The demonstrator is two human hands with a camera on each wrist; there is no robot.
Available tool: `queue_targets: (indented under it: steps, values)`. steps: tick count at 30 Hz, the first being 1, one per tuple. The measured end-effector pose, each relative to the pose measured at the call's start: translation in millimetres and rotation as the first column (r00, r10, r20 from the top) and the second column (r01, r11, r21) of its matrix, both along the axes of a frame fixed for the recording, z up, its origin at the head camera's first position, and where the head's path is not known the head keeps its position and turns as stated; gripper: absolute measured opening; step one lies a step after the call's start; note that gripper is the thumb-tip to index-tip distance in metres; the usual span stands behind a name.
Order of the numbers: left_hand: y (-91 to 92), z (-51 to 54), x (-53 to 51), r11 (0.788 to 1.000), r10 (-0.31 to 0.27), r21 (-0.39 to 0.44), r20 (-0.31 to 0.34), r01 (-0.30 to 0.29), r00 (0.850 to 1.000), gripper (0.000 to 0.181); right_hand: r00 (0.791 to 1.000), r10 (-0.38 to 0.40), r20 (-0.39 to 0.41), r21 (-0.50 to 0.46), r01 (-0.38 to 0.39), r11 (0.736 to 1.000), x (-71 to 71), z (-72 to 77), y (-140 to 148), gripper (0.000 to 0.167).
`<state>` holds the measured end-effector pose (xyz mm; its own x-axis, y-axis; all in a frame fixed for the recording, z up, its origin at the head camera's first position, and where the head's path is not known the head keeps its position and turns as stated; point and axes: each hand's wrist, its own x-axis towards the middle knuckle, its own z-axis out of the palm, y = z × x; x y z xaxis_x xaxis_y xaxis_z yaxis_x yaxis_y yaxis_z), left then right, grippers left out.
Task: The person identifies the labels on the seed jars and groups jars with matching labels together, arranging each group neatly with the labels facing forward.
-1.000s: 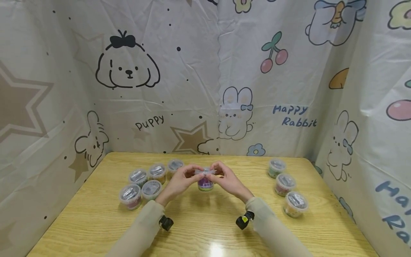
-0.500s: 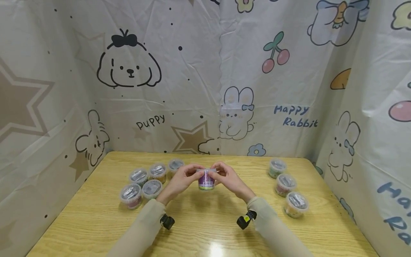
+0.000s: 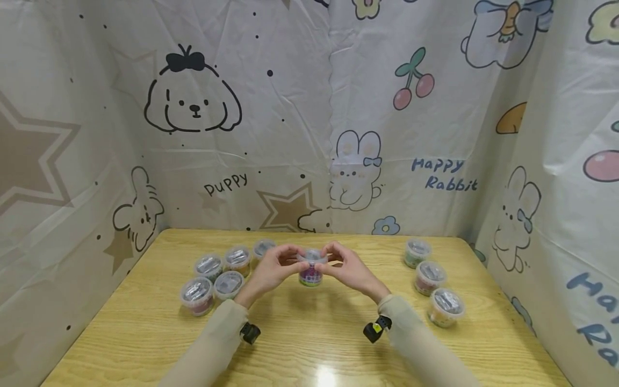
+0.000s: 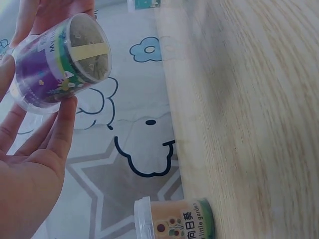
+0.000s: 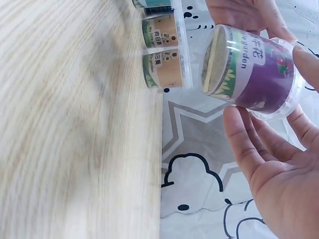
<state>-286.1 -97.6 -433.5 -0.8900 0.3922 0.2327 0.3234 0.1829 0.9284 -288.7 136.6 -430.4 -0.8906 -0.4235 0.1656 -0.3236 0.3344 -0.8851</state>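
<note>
A small clear plastic cup (image 3: 310,276) with a purple label and a pale clear lid is held off the table, between both hands. My left hand (image 3: 274,269) grips its left side near the lid, thumb in front and fingers behind. On the opposite side my right hand (image 3: 349,272) holds it the same way. Both wrist views show the underside of the purple-labelled cup (image 4: 42,74), with a yellowish strip across the bottom and greyish-brown contents. Flowers and printed writing decorate the label, seen in the right wrist view on the cup (image 5: 266,74).
Several similar lidded cups (image 3: 228,285) stand in a group on the left of the wooden table (image 3: 300,344). A row of 3 more cups (image 3: 430,278) stands on the right. A printed cloth (image 3: 290,134) hangs behind and at both sides.
The cup has tilted back and forth: half a second ago its label faced the head camera more, and now the lid's top shows again. The right wrist has shifted slightly right.
</note>
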Motion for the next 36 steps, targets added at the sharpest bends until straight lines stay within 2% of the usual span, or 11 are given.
queue_targets:
  steps: [4,11,17,24,28,33,36]
  values:
    - [2.4,1.6,0.8,1.000,-0.009,-0.002,-0.035,0.009,0.999,0.028,1.000,0.017,-0.017,0.010,-0.017,1.000,2.1,5.3,2.3,0.030]
    - [7.2,2.9,1.0,1.000,-0.012,-0.023,-0.110,0.010,0.994,0.028,0.998,-0.001,-0.064,0.050,0.005,0.999,24.1,37.1,-1.8,0.027]
    - [10.1,5.9,3.8,0.997,0.005,-0.073,-0.165,-0.017,0.986,0.029,0.994,-0.036,-0.103,0.067,0.043,0.997,26.6,39.9,-2.4,0.029]
    - [13.6,5.5,7.5,1.000,-0.011,-0.026,-0.127,0.007,0.992,0.028,0.988,-0.074,-0.135,0.034,0.079,0.996,29.7,36.8,-2.9,0.028]
    - [14.3,5.0,8.7,0.999,0.010,-0.029,-0.120,-0.014,0.993,0.027,0.982,-0.091,-0.162,0.024,0.097,0.995,31.1,36.9,-3.7,0.026]
    - [14.5,6.0,7.8,0.997,0.041,-0.054,-0.129,-0.049,0.991,0.025,0.980,-0.083,-0.179,0.017,0.088,0.996,26.0,35.6,-3.5,0.026]
    - [14.5,6.9,7.1,0.997,0.039,-0.057,-0.133,-0.047,0.990,0.025,0.982,-0.084,-0.171,0.014,0.088,0.996,17.2,26.2,-1.5,0.026]
